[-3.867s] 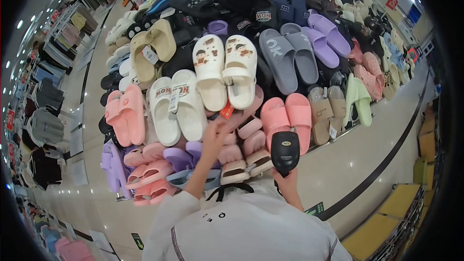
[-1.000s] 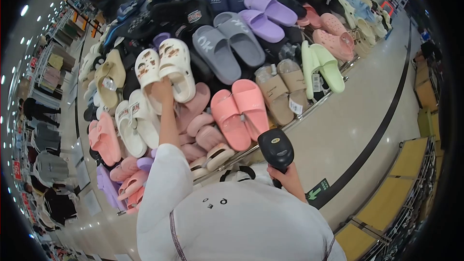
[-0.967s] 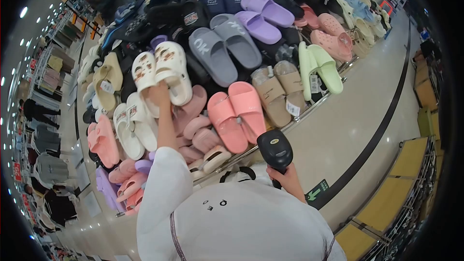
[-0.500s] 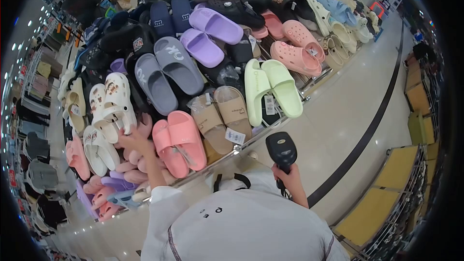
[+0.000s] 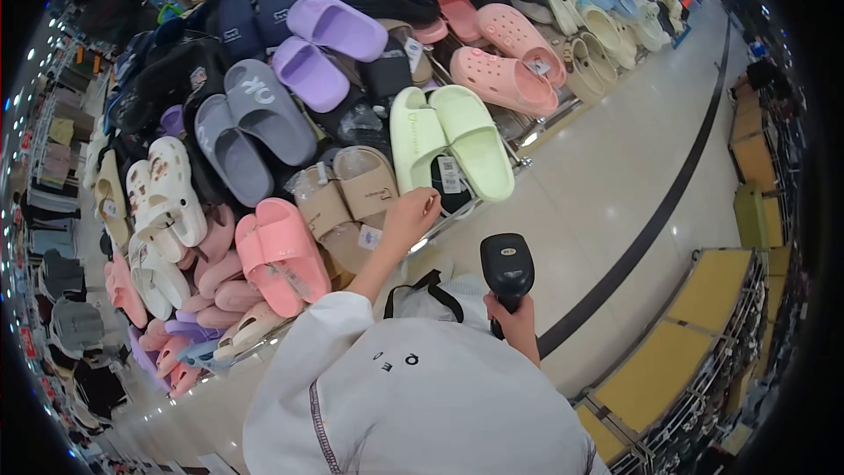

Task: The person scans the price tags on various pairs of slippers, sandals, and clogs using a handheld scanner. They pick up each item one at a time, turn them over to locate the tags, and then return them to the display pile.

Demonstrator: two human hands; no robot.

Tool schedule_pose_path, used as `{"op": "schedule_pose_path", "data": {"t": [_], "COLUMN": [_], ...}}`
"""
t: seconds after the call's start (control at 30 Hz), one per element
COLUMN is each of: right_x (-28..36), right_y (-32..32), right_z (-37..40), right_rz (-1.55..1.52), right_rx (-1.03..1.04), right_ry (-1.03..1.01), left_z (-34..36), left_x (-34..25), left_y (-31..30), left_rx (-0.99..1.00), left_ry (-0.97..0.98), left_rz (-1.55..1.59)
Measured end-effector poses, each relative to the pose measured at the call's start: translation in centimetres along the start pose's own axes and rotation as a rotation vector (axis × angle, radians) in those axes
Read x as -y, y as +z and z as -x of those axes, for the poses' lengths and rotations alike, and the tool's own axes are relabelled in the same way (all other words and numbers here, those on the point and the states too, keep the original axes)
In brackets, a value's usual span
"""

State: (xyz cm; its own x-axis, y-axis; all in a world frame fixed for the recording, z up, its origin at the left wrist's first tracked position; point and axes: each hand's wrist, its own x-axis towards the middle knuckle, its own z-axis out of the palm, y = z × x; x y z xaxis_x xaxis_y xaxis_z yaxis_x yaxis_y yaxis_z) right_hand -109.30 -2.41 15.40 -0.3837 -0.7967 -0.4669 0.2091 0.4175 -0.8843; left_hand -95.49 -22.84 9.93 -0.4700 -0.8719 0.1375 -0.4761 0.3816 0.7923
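My right hand (image 5: 518,317) grips the handle of a black barcode scanner (image 5: 507,266), its head pointing up and away from me. Curled fingers close my left hand (image 5: 417,214) at the near edge of the rack, and what they hold, if anything, is hidden. Just above it lies a pair of pale green slides (image 5: 476,142), with a white tag (image 5: 449,174) beside the fingertips. To the left of that hand are tan slides (image 5: 364,179) with clear plastic on them and a white label (image 5: 369,237). Pink slides (image 5: 282,257) lie further left.
A metal-edged display rack is piled with footwear, including grey slides (image 5: 255,123), purple slides (image 5: 331,40), pink clogs (image 5: 512,62) and white clogs (image 5: 165,195). Tiled floor (image 5: 607,202) with a black stripe runs along the right. Yellow-topped shelving (image 5: 655,369) stands at lower right.
My left hand has moved right from the white clogs to the near heel of the green slides. The view has shifted, and the scanner stays in my right hand.
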Motion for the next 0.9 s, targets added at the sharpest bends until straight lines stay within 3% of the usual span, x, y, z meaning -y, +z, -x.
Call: {"op": "schedule_pose_path", "data": {"t": [0.07, 0.17, 0.27, 0.33, 0.5, 0.67, 0.77, 0.87, 0.9], "right_x": [-0.3, -0.5, 0.0, 0.6, 3.0, 4.2, 5.7, 7.5, 7.8], "right_y": [-1.1, -2.5, -3.7, -4.1, -4.8, -6.2, -7.0, -7.5, -7.5], "right_z": [0.4, 0.6, -0.4, -1.4, -4.8, -9.4, -11.6, -13.4, -14.2], "right_rz": [-0.024, -0.08, -0.143, -0.18, -0.123, 0.03, 0.176, 0.244, 0.246], "right_rx": [-0.062, -0.161, -0.24, -0.318, -0.242, -0.105, 0.031, 0.163, 0.173], "right_ry": [0.018, 0.04, 0.025, 0.01, 0.011, 0.078, 0.133, 0.215, 0.221], "left_z": [-1.0, -2.0, -2.6, -3.4, -5.4, -7.2, -7.0, -6.3, -6.1], "left_x": [0.8, 4.5, 5.6, 5.7, 5.6, 5.8, 6.2, 5.9, 5.7], "left_y": [3.0, 7.9, 10.1, 10.5, 11.8, 12.3, 12.0, 11.5, 11.4], "left_rx": [0.101, 0.164, 0.111, 0.129, 0.046, 0.065, 0.122, 0.0, -0.007], "left_ry": [0.015, -0.21, -0.266, -0.282, -0.507, -0.604, -0.721, -0.836, -0.846], "left_rz": [-0.033, -0.134, -0.359, -0.344, -0.405, -0.404, -0.295, 0.429, 0.427]}}
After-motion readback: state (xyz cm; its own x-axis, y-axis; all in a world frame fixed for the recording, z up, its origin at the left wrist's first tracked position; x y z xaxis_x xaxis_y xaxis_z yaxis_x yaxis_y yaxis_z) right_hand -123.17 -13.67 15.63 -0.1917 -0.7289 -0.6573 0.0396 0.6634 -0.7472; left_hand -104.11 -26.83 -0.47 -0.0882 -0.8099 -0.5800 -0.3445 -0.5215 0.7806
